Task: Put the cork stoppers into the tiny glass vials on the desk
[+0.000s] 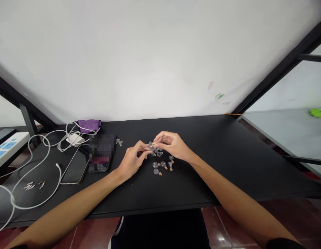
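Over a small pile of clear glass bottles (159,154), my two hands meet near the middle of the black table. My left hand (133,159) is closed, pinching a tiny glass bottle (150,144) between thumb and fingers. Thumb and forefinger of my right hand (173,145) come together at that bottle's mouth, on a small tan piece that looks like a cork (153,145); the fingers partly hide it. Just in front lie several corked mini bottles, among them a round one (156,165) and a cone-shaped one (170,166).
More small clear pieces (119,142) lie left of my hands, beside a partly blurred phone (100,166). Further left are another phone (75,166), a looped white cable (37,207), a charger (74,139), a purple cloth (89,125) and small metallic bits (29,186). A white wall (155,62) stands behind.
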Tool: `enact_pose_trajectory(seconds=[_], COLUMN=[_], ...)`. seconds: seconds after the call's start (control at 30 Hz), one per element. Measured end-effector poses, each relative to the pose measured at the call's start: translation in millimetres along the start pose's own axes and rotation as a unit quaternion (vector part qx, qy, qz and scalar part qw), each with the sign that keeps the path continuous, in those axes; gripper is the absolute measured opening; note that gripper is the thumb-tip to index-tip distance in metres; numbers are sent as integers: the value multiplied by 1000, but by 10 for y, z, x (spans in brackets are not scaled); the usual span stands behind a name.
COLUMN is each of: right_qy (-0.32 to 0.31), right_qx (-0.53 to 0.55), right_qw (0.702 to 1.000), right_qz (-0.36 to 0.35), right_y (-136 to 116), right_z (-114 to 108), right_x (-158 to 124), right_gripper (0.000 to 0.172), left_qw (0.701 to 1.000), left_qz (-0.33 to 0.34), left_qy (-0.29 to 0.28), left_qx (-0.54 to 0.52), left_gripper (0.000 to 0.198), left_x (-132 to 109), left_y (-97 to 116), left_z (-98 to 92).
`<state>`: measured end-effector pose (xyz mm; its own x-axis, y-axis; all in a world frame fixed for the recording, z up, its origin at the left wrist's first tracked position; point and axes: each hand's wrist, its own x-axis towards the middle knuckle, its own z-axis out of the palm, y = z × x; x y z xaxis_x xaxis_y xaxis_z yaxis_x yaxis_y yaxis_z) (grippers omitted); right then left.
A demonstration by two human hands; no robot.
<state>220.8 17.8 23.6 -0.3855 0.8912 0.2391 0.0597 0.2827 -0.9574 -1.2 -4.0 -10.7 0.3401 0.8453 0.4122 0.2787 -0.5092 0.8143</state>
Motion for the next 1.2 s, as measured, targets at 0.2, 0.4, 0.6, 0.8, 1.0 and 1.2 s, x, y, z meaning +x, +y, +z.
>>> enact_pose_trajectory(seconds=[0.2, 0.4, 0.6, 0.8, 1.0, 1.2], right_qy=[-76, -138, -214, -259, -285, -207], right_qx=[-16, -80, -172, -193, -185, -217], right_qw=[997, 987, 959, 942, 934, 950], right_qz=[3, 17, 62, 93, 110, 83], right_y=[-72, -170, -247, -268, -276, -244], right_z=[-112, -229, -475, -505, -492, -463], right_x=[-7, -34, -59, -71, -71, -68], right_gripper=[31, 23, 21, 20, 26, 28], left_qw=[998, 988, 978, 974, 968, 966], left_qz=[30, 49, 71, 89, 88, 85], left_qy=[-19, -96, -124, -136, -131, -138], left_qx=[53, 113, 150, 161, 194, 201], left_gripper=[22, 24, 15, 17, 19, 14], left_x=[-12, -18, -4, 21, 26, 29], left_y=[7, 57, 88, 84, 50, 45], left_z=[-6, -44, -52, -43, -38, -46])
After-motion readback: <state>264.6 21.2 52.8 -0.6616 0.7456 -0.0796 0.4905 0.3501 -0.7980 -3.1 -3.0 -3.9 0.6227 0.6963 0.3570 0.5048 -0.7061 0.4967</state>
